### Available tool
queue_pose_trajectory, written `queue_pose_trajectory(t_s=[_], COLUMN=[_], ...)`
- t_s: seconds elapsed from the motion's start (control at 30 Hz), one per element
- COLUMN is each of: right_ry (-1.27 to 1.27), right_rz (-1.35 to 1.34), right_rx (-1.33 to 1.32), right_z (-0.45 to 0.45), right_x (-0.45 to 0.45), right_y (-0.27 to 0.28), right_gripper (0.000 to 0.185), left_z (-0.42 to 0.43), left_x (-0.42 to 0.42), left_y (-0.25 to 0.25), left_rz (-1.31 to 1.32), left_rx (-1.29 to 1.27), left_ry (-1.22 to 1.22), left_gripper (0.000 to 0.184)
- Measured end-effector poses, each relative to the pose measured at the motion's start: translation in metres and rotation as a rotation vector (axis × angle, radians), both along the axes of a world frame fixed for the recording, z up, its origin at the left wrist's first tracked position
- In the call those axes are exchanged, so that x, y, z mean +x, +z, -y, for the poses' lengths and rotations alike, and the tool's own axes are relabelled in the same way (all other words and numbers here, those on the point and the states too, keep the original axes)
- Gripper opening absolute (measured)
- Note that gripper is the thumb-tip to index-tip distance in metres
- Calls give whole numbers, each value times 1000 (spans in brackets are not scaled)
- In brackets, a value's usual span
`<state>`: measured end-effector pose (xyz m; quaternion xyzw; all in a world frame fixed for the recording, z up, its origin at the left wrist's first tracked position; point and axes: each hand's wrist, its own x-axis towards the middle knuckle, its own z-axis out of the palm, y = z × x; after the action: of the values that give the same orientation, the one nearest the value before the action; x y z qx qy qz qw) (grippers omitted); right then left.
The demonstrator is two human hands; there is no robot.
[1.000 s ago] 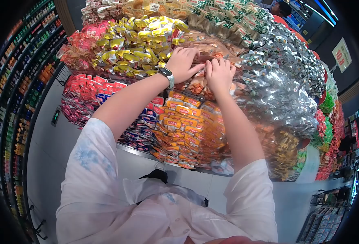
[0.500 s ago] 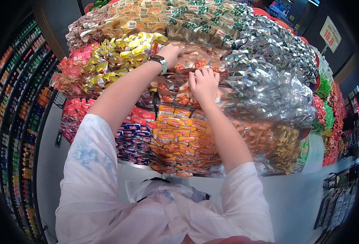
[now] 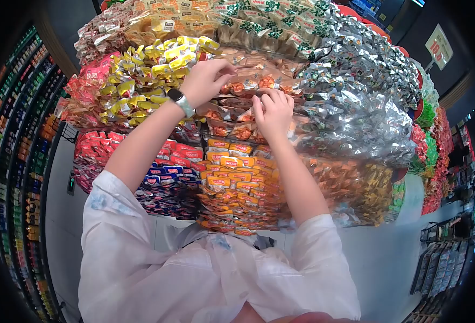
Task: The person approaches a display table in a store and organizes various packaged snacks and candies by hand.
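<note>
My left hand (image 3: 208, 81), with a watch (image 3: 176, 96) on its wrist, is over the border between yellow packets (image 3: 173, 59) and clear brown snack packets (image 3: 248, 86). Its fingers are bent, the thumb a little apart from them, and nothing shows between them. To the right, my right hand (image 3: 275, 114) rests on the same brown packets. Its fingers are curled over the edge of a packet and the thumb lies along the near side; the fingertips are partly hidden.
Silver packets (image 3: 350, 107) fill the right of the display, green-printed ones (image 3: 272, 24) the back. Orange packets (image 3: 232, 183), red packets (image 3: 178, 153) and blue packets (image 3: 167, 183) lie in front. A price sign (image 3: 439, 47) stands at right; shelves (image 3: 19, 161) line the left.
My left hand has drawn back to the left from the brown packets, and its thumb now shows. My right hand has barely shifted. The whole view has tilted slightly.
</note>
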<state>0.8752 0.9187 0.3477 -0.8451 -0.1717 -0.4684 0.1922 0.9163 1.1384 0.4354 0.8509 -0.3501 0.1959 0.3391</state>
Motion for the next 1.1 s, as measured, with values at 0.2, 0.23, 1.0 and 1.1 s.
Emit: queue_pose_trajectory(t_s=[0.2,0.23,1.0,1.1], right_ry=[28,31,244,201], right_rz=[-9,-27,-299,-248], right_rx=[24,17,78,49], right_z=[0,0,-7,-7], right_x=[-2,-3,-103,-99], right_y=[2,2,20,17], right_gripper=[23,23,21,17], left_z=[-35,-34,-25,-21], left_x=[-63,-70,-98,-86], left_y=[-43,-49,-81,-76], left_rz=[93,182,229,230], left_rx=[100,117,-41,35], left_ry=[125,122,117,93], left_gripper=[22,26,23,25])
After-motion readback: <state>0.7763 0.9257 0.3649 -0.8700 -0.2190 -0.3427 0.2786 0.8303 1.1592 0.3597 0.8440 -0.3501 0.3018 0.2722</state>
